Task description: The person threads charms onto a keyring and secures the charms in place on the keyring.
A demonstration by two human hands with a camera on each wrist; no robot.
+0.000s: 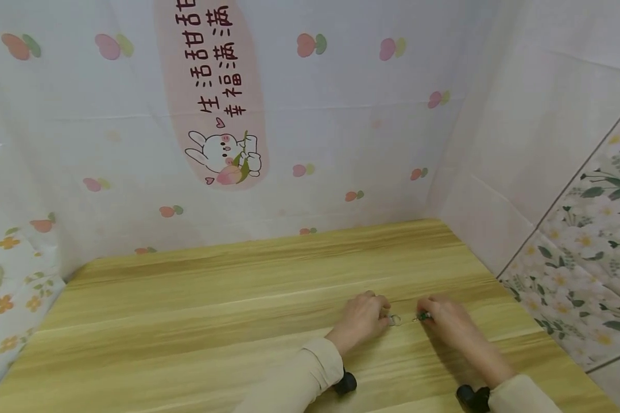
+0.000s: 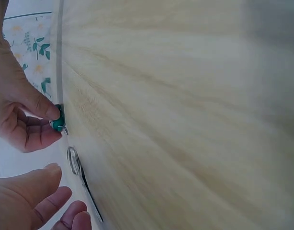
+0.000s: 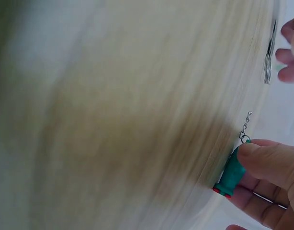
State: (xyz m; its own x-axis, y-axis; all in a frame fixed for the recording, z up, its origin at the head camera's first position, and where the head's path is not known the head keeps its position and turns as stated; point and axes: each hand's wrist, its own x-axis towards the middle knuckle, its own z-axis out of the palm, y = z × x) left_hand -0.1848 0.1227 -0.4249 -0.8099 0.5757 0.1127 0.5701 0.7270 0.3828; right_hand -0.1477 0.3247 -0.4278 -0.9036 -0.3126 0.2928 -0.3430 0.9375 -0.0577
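My right hand (image 1: pixel 446 321) pinches a small green charm (image 3: pixel 231 173) with red spots at one end between thumb and fingers, just over the table. From the charm's other end runs a short silver chain (image 3: pixel 245 125). To the left, a split ring joined to a slim silver metal piece (image 2: pixel 80 172) lies on the wood; its exact kind cannot be told. My left hand (image 1: pixel 363 317) is beside this piece, thumb and fingers spread apart. Both wrist views show a gap between the left fingertips and the metal.
The wood-grain tabletop (image 1: pixel 186 321) extends far to the left and back. A printed white curtain (image 1: pixel 341 132) hangs behind it, and a floral panel (image 1: pixel 589 258) stands along the right edge. Black wrist cameras sit below both hands, one being the left camera (image 1: pixel 346 383).
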